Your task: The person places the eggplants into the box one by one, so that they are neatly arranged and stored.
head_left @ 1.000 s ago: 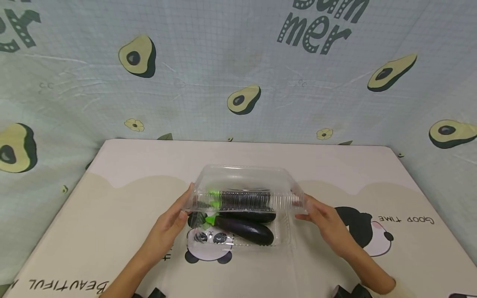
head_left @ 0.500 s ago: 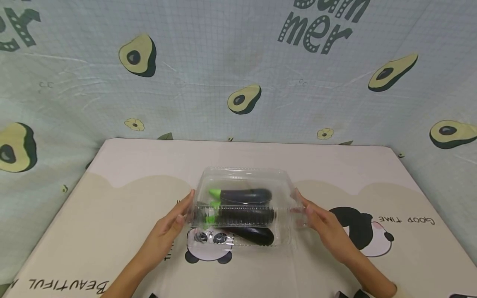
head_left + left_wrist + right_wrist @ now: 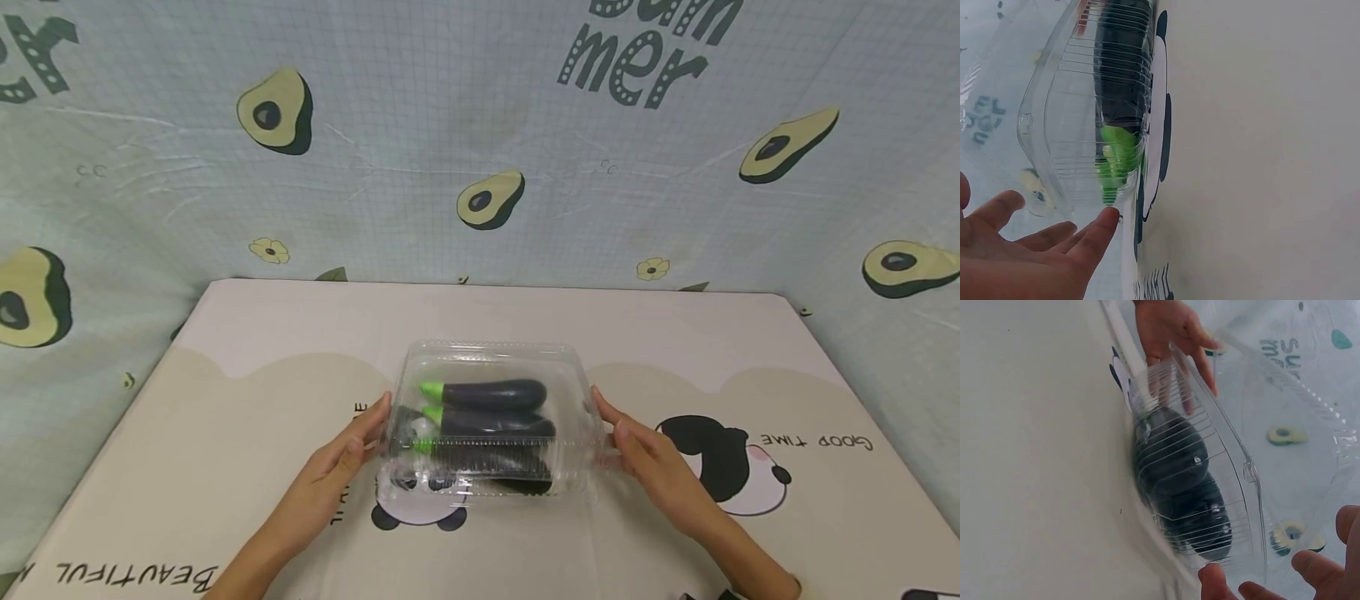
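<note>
A clear plastic clamshell box (image 3: 573, 417) lies on the table with several dark purple eggplants (image 3: 495, 393) with green stems inside. Its lid is tilted over them and stands apart from the base at the near side. At the box's left side is my left hand (image 3: 326, 467), fingers spread; in the left wrist view a fingertip (image 3: 1109, 217) is at the ribbed wall beside a green stem (image 3: 1119, 147). My right hand (image 3: 656, 458) is at the box's right side, its fingers extended. In the right wrist view rounded eggplant ends (image 3: 1172, 453) show through the wall.
The table (image 3: 262, 321) wears a pale cover with printed pandas and lettering. Behind it hangs a light blue-grey sheet (image 3: 405, 125) printed with avocados. A dark-edged object (image 3: 926, 595) is cut off at the lower right corner.
The lid's near edge has come down and towards me, so it now covers more of the eggplants. Both hands have sunk slightly along the box's sides with it.
</note>
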`<state>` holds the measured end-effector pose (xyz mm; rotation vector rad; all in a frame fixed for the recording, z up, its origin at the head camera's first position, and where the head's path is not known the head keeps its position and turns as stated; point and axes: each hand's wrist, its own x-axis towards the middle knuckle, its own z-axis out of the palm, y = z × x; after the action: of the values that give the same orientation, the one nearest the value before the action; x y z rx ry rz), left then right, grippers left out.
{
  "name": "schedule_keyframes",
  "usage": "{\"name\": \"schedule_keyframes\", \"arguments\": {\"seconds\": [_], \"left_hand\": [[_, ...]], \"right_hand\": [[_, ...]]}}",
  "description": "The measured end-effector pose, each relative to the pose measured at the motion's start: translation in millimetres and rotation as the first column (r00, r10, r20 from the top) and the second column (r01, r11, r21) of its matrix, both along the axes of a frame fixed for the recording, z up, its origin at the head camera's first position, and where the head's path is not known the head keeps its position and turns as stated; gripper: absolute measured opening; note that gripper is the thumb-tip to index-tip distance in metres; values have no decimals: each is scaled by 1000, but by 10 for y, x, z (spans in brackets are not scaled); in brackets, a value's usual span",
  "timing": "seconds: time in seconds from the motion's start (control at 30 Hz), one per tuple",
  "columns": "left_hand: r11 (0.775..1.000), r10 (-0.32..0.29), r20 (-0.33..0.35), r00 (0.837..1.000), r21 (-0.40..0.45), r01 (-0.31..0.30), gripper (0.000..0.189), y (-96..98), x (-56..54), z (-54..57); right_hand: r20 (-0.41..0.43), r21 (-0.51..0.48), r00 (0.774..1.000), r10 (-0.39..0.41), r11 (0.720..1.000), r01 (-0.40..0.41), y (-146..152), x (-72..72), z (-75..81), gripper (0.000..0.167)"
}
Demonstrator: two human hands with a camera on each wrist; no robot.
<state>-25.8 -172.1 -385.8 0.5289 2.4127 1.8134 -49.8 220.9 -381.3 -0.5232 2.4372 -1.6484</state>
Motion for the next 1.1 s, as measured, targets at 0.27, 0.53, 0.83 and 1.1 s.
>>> {"name": "schedule_keyframes", "arguments": {"seconds": [0.27,0.53,0.83,1.1], "left_hand": [[999,19,88,996,-39,-15,45,-38,5,26],[1000,7,187,982,-8,-5,45,-67,0,55],[992,-97,226,969,95,78,49,-101,13,23],[956,-252,267,930,217,197,55,-108,28,11]], "right_hand": [[51,46,999,-9,999,7,-28,34,6,46],[126,93,992,0,996,-12,-40,53,12,52],[243,-51,963,112,993,-103,-2,49,-11,56],[282,-181,935,216,969,-169,19,61,-31,59]]}}
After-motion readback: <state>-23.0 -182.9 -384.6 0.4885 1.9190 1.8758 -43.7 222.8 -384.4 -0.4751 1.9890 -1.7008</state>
